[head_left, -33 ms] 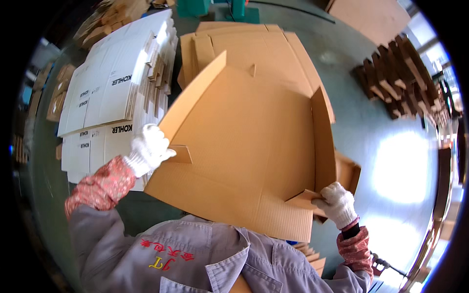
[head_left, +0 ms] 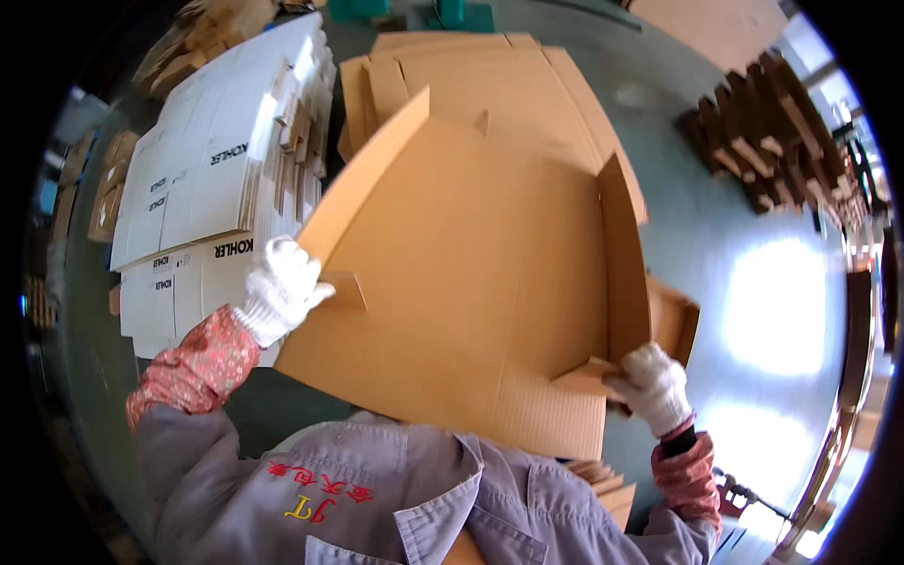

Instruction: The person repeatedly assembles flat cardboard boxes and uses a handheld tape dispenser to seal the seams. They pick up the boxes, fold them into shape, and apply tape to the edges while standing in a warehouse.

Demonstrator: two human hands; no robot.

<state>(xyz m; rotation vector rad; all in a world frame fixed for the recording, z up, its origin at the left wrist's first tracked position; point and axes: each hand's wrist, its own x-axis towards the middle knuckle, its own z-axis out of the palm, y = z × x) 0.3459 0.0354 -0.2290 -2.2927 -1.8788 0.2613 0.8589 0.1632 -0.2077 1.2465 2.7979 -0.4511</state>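
Observation:
A large brown cardboard sheet [head_left: 471, 264] with its two sides folded up lies in front of my body, like a shallow open tray. At its near left corner my left hand [head_left: 281, 282], in a white knitted glove, is closed on the folded side, its thumb at a small upright flap [head_left: 346, 289]. My right hand [head_left: 652, 386], gloved the same way, grips the near right corner, where another small flap [head_left: 586, 375] bends inward. The near edge flap lies flat toward my grey jacket [head_left: 367, 471]. My fingertips are partly hidden behind the cardboard.
Beyond the sheet lies a pile of flat brown cardboard [head_left: 471, 71]. White printed cartons [head_left: 202, 179] are stacked flat at the left. Dark brown angled pieces [head_left: 772, 137] stand stacked at the far right. A small brown open box [head_left: 673, 325] sits beside my right hand.
Both hands keep their hold on the cardboard corners. The view shifts slightly, and the small left flap looks a little more upright.

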